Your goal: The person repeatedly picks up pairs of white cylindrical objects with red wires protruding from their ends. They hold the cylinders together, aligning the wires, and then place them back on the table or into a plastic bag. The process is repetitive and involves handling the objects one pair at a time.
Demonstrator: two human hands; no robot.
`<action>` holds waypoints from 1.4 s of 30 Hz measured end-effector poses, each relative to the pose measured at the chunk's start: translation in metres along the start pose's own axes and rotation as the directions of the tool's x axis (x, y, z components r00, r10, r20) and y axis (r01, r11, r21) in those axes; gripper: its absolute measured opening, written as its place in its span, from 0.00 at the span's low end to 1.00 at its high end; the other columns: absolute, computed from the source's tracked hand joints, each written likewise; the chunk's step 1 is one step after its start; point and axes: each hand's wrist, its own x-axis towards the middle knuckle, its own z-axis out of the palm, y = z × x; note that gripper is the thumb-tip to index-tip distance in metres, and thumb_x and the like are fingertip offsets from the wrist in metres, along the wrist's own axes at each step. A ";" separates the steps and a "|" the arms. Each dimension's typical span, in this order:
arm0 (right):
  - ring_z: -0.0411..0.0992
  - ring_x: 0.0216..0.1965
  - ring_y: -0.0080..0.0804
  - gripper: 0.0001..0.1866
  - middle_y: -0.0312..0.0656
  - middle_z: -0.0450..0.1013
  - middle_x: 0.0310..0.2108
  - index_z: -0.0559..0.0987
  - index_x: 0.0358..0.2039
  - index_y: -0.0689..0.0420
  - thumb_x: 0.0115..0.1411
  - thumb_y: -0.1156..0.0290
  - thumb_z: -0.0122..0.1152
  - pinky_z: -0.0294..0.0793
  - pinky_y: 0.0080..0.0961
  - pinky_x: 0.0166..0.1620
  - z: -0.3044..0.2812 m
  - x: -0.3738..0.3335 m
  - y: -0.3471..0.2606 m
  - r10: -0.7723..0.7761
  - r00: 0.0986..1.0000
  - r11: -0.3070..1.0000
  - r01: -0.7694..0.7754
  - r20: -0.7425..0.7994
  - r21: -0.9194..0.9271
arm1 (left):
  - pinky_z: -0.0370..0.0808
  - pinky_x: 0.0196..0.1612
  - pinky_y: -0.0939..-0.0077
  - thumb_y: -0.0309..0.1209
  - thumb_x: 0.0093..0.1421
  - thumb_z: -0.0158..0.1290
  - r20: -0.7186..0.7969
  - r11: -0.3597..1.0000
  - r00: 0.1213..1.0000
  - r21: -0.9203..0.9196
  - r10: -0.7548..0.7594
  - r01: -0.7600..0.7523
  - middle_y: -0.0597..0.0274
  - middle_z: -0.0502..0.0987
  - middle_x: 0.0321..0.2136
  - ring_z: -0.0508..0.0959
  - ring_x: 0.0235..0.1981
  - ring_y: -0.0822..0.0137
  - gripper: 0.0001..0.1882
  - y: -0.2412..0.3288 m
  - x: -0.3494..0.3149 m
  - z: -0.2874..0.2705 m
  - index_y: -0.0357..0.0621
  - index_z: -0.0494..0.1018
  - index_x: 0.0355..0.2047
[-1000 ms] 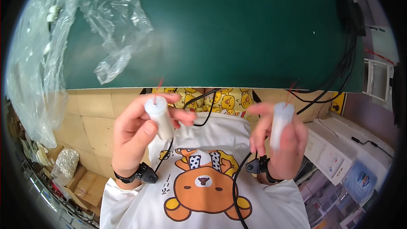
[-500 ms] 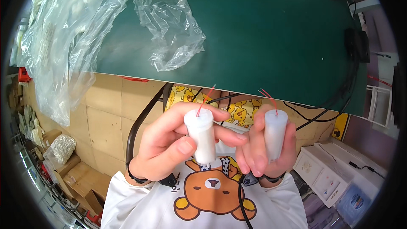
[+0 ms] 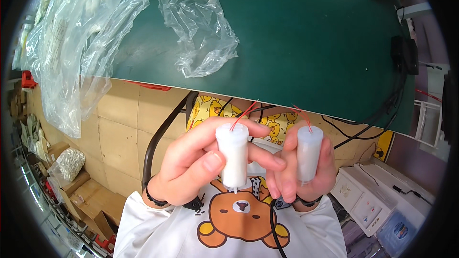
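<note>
Two small white translucent plastic cylinders with thin red wires coming out of their tops are in my hands, in front of my chest. My left hand [image 3: 191, 162] is closed round the left cylinder [image 3: 234, 160], thumb on one side and fingers behind; a short pin shows at its lower end. My right hand [image 3: 287, 172] grips the right cylinder [image 3: 309, 155], with fingers folded beside and behind it. Both cylinders stand nearly upright and apart from each other. The left hand's fingertips come close to the right hand's fingers.
A green table [image 3: 296, 43] lies ahead, with a large clear plastic bag [image 3: 201, 33] hanging over its left edge. Black cables [image 3: 373, 126] run off its right side. Cardboard boxes [image 3: 95, 205] stand on the floor at left, a white box [image 3: 368, 196] at right. A black cord [image 3: 272, 224] crosses my shirt.
The left cylinder has shifted slightly right and stands a little straighter, its red wires leaning further right. The right cylinder has barely moved. The view has shifted slightly.
</note>
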 end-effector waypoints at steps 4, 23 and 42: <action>0.68 0.17 0.29 0.27 0.55 0.72 0.23 0.61 0.44 0.67 0.62 0.51 0.34 0.67 0.20 0.22 0.000 0.001 -0.002 0.006 1.000 0.999 -0.006 0.018 -0.036 | 0.67 0.44 0.67 0.38 0.62 0.34 -0.029 1.000 0.999 0.010 -0.013 0.013 0.37 0.71 0.38 0.75 0.35 0.56 0.24 0.002 0.000 0.002 0.27 0.53 0.50; 0.68 0.21 0.31 0.30 0.57 0.72 0.25 0.60 0.44 0.68 0.62 0.50 0.25 0.67 0.21 0.28 0.007 -0.001 -0.003 0.007 0.998 0.986 0.003 0.060 -0.165 | 0.69 0.41 0.62 0.38 0.57 0.42 -0.156 0.986 0.987 -0.156 0.041 -0.066 0.39 0.72 0.32 0.75 0.34 0.53 0.24 -0.006 -0.003 0.001 0.30 0.55 0.47; 0.61 0.29 0.23 0.15 0.38 0.61 0.30 0.66 0.34 0.63 0.47 0.82 0.59 0.61 0.19 0.36 0.020 0.015 0.011 -0.335 0.929 0.599 0.081 -0.157 -0.797 | 0.60 0.44 0.77 0.19 0.56 0.40 -0.088 0.995 0.994 0.058 -0.072 0.077 0.59 0.59 0.38 0.61 0.41 0.73 0.19 -0.012 0.004 -0.009 0.43 0.47 0.45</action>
